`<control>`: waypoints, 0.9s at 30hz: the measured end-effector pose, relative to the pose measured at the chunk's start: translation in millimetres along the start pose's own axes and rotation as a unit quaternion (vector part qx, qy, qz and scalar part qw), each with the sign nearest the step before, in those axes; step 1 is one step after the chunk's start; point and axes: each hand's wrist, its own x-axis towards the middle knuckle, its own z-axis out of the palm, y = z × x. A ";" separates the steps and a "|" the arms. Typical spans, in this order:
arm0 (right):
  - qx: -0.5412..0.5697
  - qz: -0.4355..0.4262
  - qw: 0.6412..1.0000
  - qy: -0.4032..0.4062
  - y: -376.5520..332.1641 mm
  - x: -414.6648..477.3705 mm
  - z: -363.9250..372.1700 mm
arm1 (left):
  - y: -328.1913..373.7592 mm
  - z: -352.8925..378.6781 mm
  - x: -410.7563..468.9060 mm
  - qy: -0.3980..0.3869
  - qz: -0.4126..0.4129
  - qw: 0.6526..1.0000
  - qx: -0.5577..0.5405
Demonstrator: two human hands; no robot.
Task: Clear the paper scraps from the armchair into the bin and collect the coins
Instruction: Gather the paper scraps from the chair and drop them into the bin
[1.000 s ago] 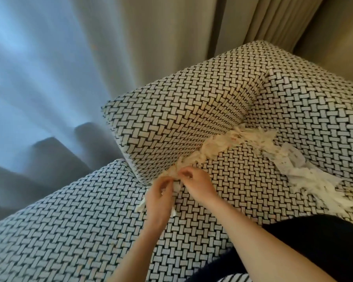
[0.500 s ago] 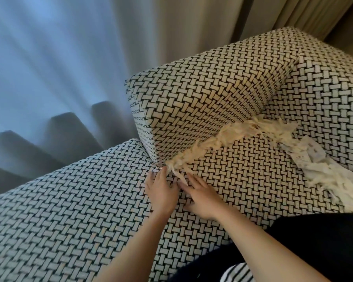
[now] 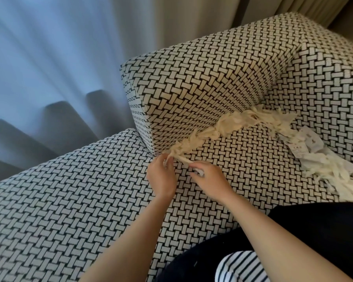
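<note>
Fingers [image 3: 163, 160] (left hand [image 3: 161, 178], right hand [image 3: 210, 180]) pinch paper scraps [image 3: 222, 127] at armrest's [image 3: 192, 88] front corner.

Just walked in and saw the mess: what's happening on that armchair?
A person is gathering paper scraps off the armchair. The left hand and right hand both pinch the near end of the shreds lying along the crease below the armrest. Another heap lies further right, untouched. No bin or coins in view.

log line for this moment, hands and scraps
step: gathering | left hand: pinches paper scraps at armrest crease | right hand: pinches paper scraps | remaining: scrap pile on seat
</note>
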 end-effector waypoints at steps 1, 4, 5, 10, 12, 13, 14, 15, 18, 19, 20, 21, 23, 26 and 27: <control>0.008 0.000 1.000 0.012 -1.1 0.4 -1.8 | 1.0 -0.7 -1.2 -0.001 0.010 1.000 -0.011; 0.028 -0.004 0.999 0.045 -3.3 2.2 -6.3 | 5.4 -1.6 -6.1 -0.023 0.043 0.998 -0.030; 0.034 -0.004 0.998 0.053 -4.6 2.9 -7.7 | 6.7 -0.6 -7.2 -0.036 0.040 0.998 -0.041; 0.041 0.003 0.998 0.047 -6.8 6.0 -12.4 | 20.4 12.2 -0.7 -0.041 -0.134 0.979 -0.148; 0.038 0.009 0.998 0.042 -5.2 7.9 -12.6 | 28.6 15.7 4.6 -0.042 -0.176 0.975 -0.129; 0.037 0.014 0.998 0.040 -4.2 8.9 -12.6 | 31.8 18.0 7.0 -0.047 -0.181 0.978 -0.095; 0.037 0.020 0.998 0.038 -2.8 10.5 -12.7 | 34.6 20.0 8.6 -0.054 -0.182 0.980 -0.057; 0.037 0.026 0.998 0.035 -1.6 11.6 -12.9 | 35.9 22.5 9.6 -0.059 -0.182 0.981 -0.027; 0.040 0.041 0.998 0.020 3.1 15.0 -13.5 | 36.4 27.8 12.3 -0.057 -0.187 0.981 -0.014; 0.042 0.045 0.998 0.017 4.3 15.7 -13.5 | 36.1 27.7 12.8 -0.048 -0.190 0.980 -0.030; 0.046 0.047 0.998 0.017 5.0 16.3 -13.4 | 35.3 26.9 13.0 -0.038 -0.196 0.978 -0.056; 0.053 0.049 0.997 0.019 5.3 16.7 -13.4 | 33.5 25.9 12.5 -0.029 -0.207 0.974 -0.089; 0.074 0.054 0.995 0.028 4.9 17.6 -13.6 | 30.3 23.3 10.8 -0.020 -0.232 0.960 -0.156; 0.100 0.051 0.993 0.036 3.3 18.9 -13.9 | 29.9 25.5 9.7 -0.040 -0.222 0.958 -0.178; 0.105 0.051 0.992 0.039 3.0 19.0 -13.6 | 32.8 27.5 10.2 -0.051 -0.215 0.958 -0.180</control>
